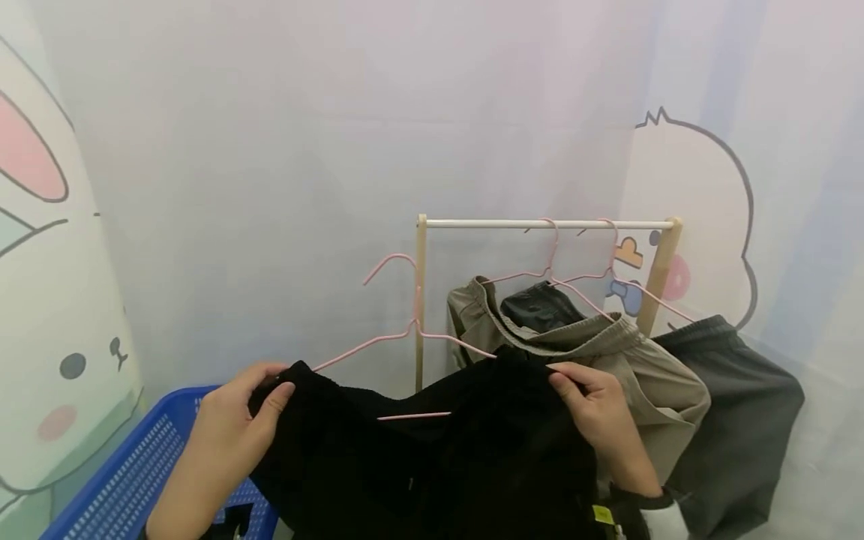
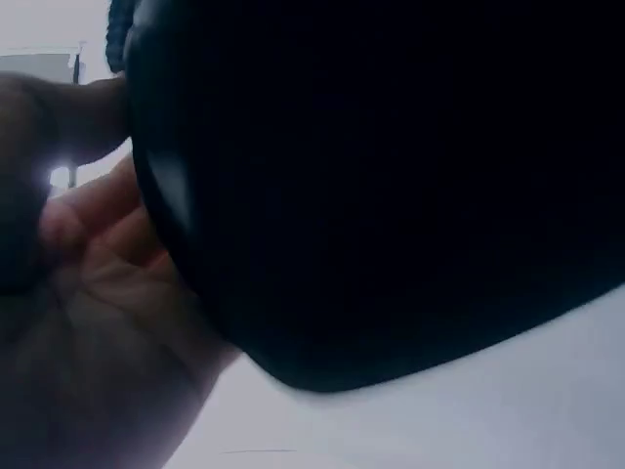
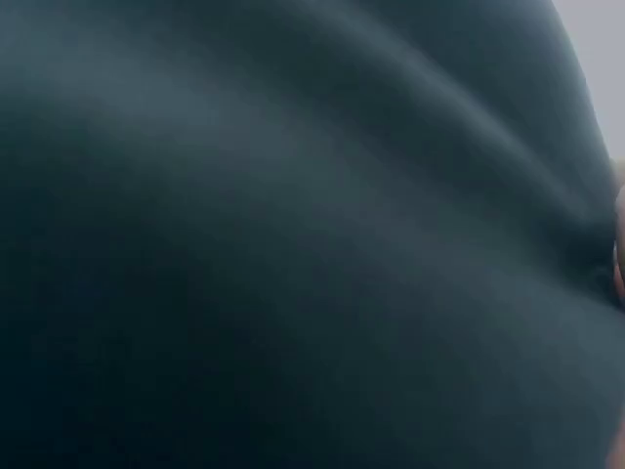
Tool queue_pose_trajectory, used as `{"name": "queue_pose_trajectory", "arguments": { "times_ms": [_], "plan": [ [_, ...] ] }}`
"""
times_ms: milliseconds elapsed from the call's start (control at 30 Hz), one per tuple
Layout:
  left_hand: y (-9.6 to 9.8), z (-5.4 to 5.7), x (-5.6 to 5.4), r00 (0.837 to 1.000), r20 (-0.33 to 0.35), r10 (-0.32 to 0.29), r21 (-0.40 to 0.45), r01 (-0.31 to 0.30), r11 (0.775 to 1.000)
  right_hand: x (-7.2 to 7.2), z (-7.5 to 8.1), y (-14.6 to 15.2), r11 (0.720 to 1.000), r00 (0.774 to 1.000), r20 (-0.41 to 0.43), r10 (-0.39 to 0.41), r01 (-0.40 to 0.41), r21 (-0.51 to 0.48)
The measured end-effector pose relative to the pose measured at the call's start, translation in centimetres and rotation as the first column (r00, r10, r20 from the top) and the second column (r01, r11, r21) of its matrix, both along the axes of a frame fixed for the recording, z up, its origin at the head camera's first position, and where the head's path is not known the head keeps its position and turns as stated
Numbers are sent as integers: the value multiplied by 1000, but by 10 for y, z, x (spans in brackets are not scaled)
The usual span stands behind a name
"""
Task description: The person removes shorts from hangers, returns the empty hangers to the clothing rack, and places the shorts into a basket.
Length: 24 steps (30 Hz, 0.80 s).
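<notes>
Black pants (image 1: 418, 465) are spread by the waist between both hands in the head view. A pink hanger (image 1: 364, 346) stands up out of the waist opening, its hook free of the rail and its lower bar showing inside. My left hand (image 1: 232, 427) pinches the left end of the waist between thumb and fingers. At the other end, my right hand (image 1: 597, 409) pinches the waist near the hanger's right arm. Dark cloth (image 2: 371, 195) fills much of the left wrist view, beside the left thumb and fingers. In the right wrist view, cloth (image 3: 293, 244) hides nearly all of the right hand.
Behind to the right stands a rack with a white rail (image 1: 486, 224) and wooden posts. Beige pants (image 1: 664, 375) and dark grey pants (image 1: 736, 420) hang there on pink hangers. A blue perforated basket (image 1: 135, 465) sits at lower left. Cartoon-printed curtains surround the area.
</notes>
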<state>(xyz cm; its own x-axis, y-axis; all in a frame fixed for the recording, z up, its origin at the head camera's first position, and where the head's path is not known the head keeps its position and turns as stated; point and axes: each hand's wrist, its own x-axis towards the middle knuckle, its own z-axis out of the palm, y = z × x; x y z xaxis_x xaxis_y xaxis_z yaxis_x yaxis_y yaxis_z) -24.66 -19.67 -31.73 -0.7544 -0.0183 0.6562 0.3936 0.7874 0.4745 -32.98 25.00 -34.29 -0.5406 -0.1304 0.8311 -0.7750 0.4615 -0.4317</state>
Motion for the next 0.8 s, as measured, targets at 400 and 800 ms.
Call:
{"name": "queue_pose_trajectory", "arguments": {
  "times_ms": [400,800],
  "plan": [
    [1,-15,-23,966,247,-70,44,61,997,-17,-18,-11,950,994,-21,-111,112,291],
    [4,-16,-28,966,251,-56,41,48,998,-24,-25,-18,970,994,-86,-67,85,228]
  ]
}}
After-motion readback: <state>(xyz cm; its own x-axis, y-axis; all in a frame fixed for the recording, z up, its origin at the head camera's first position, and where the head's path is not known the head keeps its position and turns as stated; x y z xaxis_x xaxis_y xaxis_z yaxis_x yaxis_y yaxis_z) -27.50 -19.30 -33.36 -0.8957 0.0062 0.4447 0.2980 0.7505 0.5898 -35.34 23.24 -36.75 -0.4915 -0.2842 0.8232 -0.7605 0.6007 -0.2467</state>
